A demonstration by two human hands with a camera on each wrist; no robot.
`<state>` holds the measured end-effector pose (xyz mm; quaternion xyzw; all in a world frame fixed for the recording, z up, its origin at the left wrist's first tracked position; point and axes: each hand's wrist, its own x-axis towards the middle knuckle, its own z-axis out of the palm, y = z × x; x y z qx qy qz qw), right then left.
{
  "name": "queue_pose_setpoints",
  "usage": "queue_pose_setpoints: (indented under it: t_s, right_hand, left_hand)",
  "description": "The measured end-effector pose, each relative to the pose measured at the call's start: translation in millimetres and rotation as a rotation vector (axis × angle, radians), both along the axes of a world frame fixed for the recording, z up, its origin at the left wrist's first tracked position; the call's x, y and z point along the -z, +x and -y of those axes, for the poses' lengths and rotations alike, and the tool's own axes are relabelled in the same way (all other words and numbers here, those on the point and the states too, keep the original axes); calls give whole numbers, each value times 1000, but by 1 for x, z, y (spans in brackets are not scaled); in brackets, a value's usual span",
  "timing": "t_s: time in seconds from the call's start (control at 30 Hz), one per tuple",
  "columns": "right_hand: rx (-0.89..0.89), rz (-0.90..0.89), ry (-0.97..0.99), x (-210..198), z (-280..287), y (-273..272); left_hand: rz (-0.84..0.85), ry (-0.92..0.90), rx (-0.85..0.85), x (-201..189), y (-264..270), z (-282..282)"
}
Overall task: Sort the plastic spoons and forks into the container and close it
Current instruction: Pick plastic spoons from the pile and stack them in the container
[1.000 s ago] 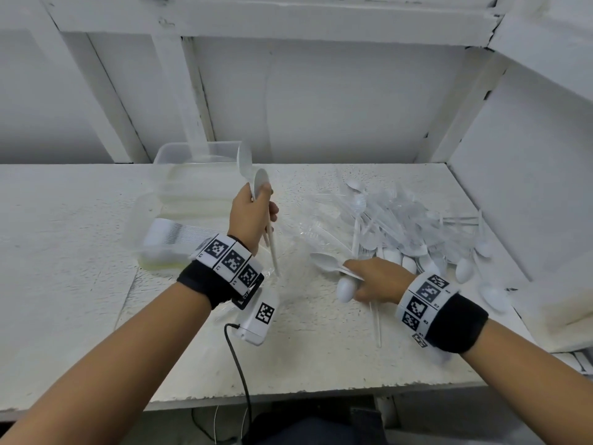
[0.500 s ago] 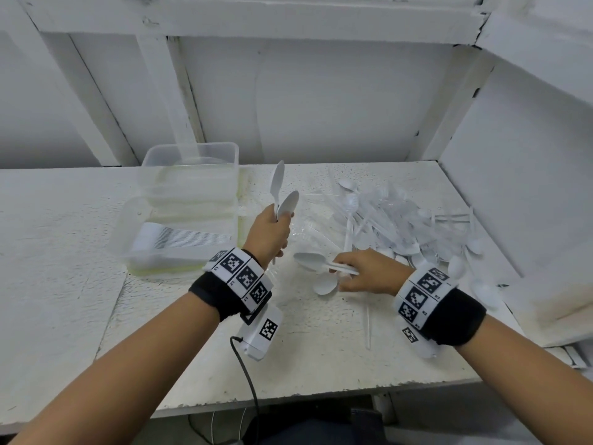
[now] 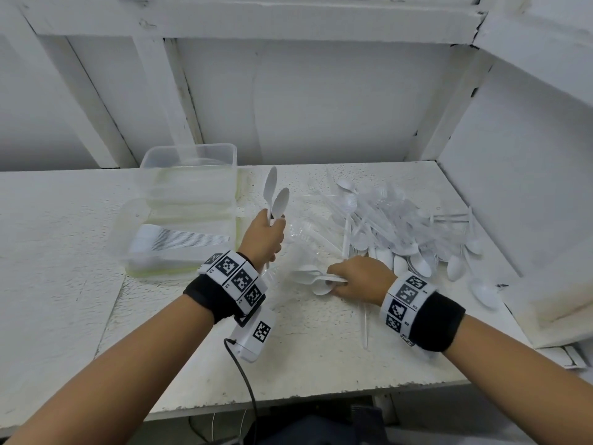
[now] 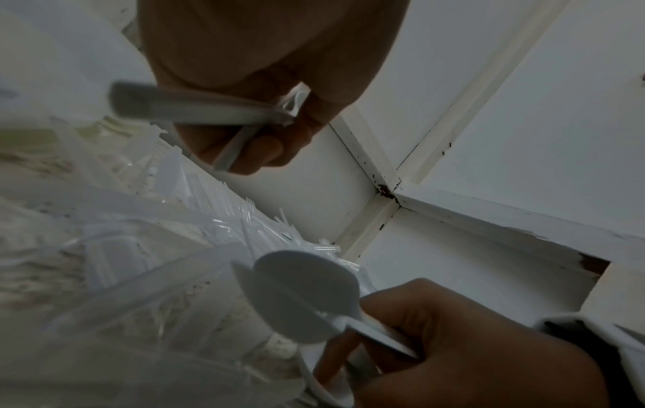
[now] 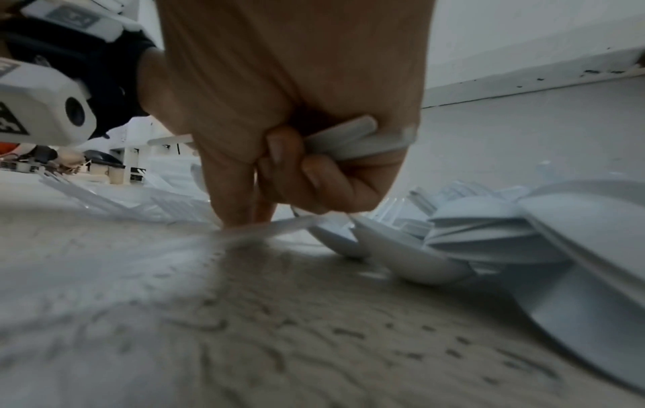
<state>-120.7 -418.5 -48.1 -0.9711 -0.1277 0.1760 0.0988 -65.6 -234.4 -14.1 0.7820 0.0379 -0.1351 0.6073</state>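
— Two spoons [image 3: 276,200] stand upright in the left hand [image 3: 263,239], its fingers curled around the handles. How many are in the other one?

— Several white spoons [image 3: 309,274] are in the right hand [image 3: 359,277]; its fingers [image 5: 324,176] are clenched on the handles, low over the desk [image 3: 321,348], beside the pile [image 3: 401,232].

— And the container [image 3: 189,194], where is it?

— It is on the desk, left of the left hand, open. One row of cutlery [image 3: 179,242] lies already in its near part. I cannot tell if these are forks or spoons.

— So the task is far from the end?

— I think yes. The pile of spoons and clear forks is large and lies at the right side. I judge most sorting remains, and the closing also. I do not see the lid clearly.
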Motion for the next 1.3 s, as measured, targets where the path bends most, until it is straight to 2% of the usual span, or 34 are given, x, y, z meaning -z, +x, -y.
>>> queue_pose_setpoints:
  t_s: [0.1,0.3,0.4,0.47,0.53,0.6,0.67,0.73,1.0,1.17,1.3]
  right_hand:
    - [54,-19,116,-1,1,2]
    - [373,16,828,-31,14,4]
    - [594,134,1225,-48,21,9]
    - [732,234,1401,-56,28,14]
    - [814,326,1402,-63,33,18]
    - [804,390,1255,-66,36,18]
    - [783,401,1067,-67,37,15]
    - [800,370,966,-63,39,12]
    - [767,249,940,-44,30,-2]
    - [788,213,1050,-44,25,-4]
    - [794,224,1093,-43,25,-1]
  left_hand:
    - [47,1,-23,-2,-1,-2]
    - [185,-12,-188,-2,9,-11]
    - [194,9,-91,-4,5,-3]
    - [185,101,112,-2,-2,8]
    - [205,268,392,5,-11,20]
    - [253,443,636,13,-18,31]
    - [323,598,772,17,-21,41]
    - [373,707,848,16,-23,49]
    - [506,942,917,19,-19,60]
    - [567,907,881,16,-17,52]
    - [545,875,878,13,-12,41]
